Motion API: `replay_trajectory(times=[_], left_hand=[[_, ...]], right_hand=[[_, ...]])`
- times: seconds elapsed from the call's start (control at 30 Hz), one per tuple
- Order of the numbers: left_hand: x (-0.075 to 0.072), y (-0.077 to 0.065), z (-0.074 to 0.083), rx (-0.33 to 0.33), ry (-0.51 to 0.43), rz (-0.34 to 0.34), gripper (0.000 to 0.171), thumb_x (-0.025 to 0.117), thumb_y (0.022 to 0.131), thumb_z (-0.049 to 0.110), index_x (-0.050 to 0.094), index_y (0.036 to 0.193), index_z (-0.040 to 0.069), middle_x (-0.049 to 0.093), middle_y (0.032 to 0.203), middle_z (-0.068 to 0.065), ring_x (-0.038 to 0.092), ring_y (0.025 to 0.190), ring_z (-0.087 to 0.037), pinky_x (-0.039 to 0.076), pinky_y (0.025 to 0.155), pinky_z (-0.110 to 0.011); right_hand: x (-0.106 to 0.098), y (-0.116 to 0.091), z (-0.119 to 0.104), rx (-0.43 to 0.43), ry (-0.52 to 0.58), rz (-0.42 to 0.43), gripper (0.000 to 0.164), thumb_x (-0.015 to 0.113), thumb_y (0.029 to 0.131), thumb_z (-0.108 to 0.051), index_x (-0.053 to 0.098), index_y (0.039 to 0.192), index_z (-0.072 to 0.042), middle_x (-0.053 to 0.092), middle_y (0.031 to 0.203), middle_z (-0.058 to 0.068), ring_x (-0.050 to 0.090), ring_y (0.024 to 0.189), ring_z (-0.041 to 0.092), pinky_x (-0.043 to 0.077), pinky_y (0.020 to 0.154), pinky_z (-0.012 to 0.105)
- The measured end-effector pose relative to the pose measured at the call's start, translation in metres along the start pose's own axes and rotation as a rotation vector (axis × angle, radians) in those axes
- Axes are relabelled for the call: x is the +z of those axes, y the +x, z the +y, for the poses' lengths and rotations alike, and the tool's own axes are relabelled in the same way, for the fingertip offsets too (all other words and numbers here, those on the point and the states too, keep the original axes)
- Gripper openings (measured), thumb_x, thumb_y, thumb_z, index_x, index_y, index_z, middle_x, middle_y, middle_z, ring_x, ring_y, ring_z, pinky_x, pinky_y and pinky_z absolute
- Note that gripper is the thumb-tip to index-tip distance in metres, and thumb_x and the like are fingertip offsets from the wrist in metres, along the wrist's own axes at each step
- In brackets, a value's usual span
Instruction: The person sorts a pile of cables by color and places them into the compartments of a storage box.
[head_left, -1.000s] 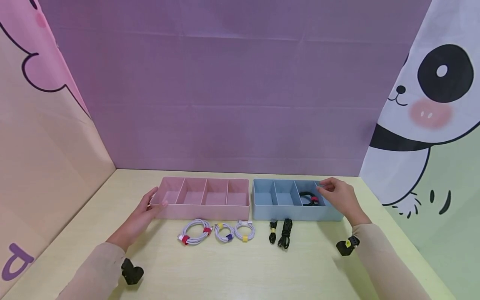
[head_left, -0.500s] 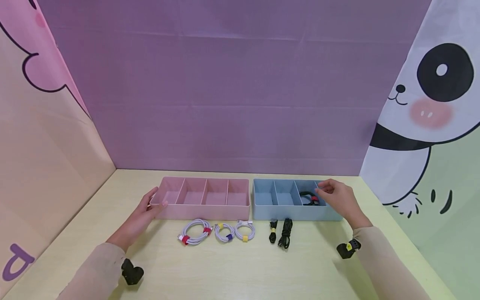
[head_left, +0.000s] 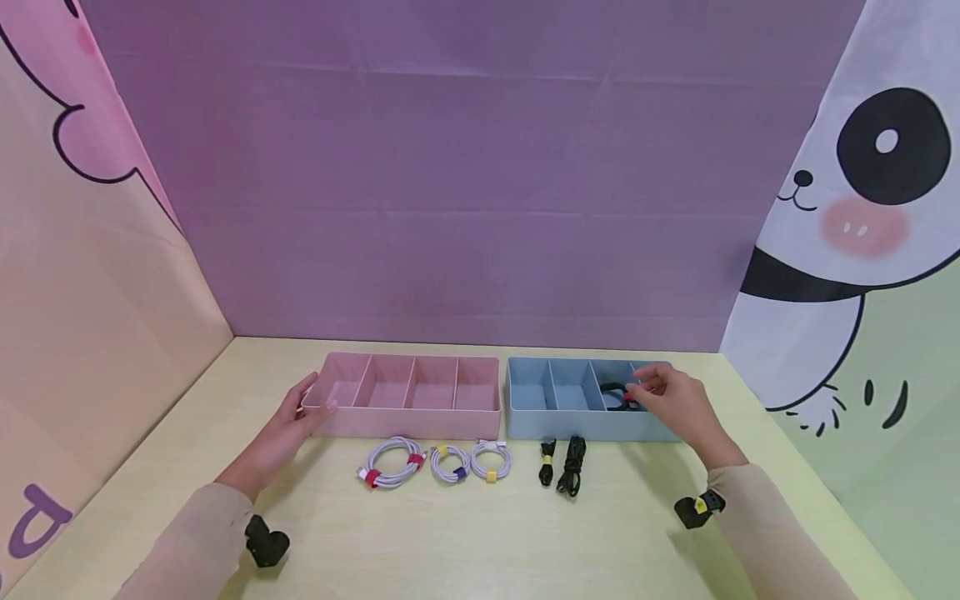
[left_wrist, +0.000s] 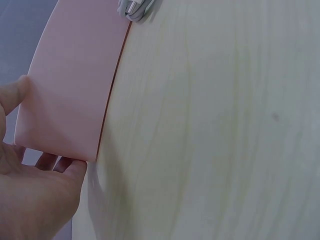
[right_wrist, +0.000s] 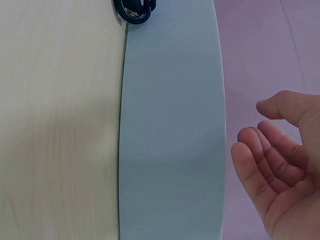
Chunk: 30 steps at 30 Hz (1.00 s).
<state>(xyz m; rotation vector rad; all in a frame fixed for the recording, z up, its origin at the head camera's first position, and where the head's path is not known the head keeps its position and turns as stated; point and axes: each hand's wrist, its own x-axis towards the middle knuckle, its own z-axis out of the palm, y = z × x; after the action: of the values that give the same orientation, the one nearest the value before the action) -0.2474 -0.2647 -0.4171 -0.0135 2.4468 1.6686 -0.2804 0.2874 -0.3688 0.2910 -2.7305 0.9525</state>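
At the left end of a pink divided box, my left hand grips the corner. Its thumb lies at the rim and its fingers bend against the end wall, as the left wrist view shows. My right hand hovers over the right end of a blue divided box. The right wrist view shows loosely bent fingers apart from the thumb, holding nothing. A coiled black cable with a red tie lies in the blue box's third compartment, partly hidden by its front wall and near my right fingertips.
Before the pink box lie three coiled white cables with coloured ties. Two bundled black cables lie before the blue box. A purple backdrop rises behind the table, with printed side panels.
My right hand has shifted slightly left and down, closer to the black cable with the red tie. The left hand stays at the pink box's end.
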Motion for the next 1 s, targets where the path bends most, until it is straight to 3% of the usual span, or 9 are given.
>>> replay_trajectory(times=[0.47, 1.0], left_hand=[[-0.002, 0.006, -0.004, -0.001, 0.010, 0.000, 0.091, 0.051, 0.103, 0.049, -0.014, 0.160, 0.022, -0.013, 0.163, -0.024, 0.002, 0.148, -0.050, 0.009, 0.113, -0.071], [-0.001, 0.001, -0.002, 0.006, -0.008, 0.001, 0.091, 0.052, 0.103, 0.049, -0.014, 0.160, 0.023, -0.011, 0.164, -0.023, 0.003, 0.148, -0.049, 0.010, 0.113, -0.071]], right_hand=[[0.002, -0.014, -0.005, -0.038, 0.012, -0.003, 0.018, 0.072, 0.094, -0.018, 0.068, 0.105, -0.004, 0.069, 0.087, 0.001, 0.064, 0.080, 0.017, 0.053, 0.068, 0.030], [0.014, -0.029, -0.011, -0.046, 0.044, -0.028, 0.011, 0.074, 0.092, -0.017, 0.069, 0.098, -0.009, 0.068, 0.082, -0.004, 0.063, 0.075, 0.014, 0.052, 0.063, 0.027]])
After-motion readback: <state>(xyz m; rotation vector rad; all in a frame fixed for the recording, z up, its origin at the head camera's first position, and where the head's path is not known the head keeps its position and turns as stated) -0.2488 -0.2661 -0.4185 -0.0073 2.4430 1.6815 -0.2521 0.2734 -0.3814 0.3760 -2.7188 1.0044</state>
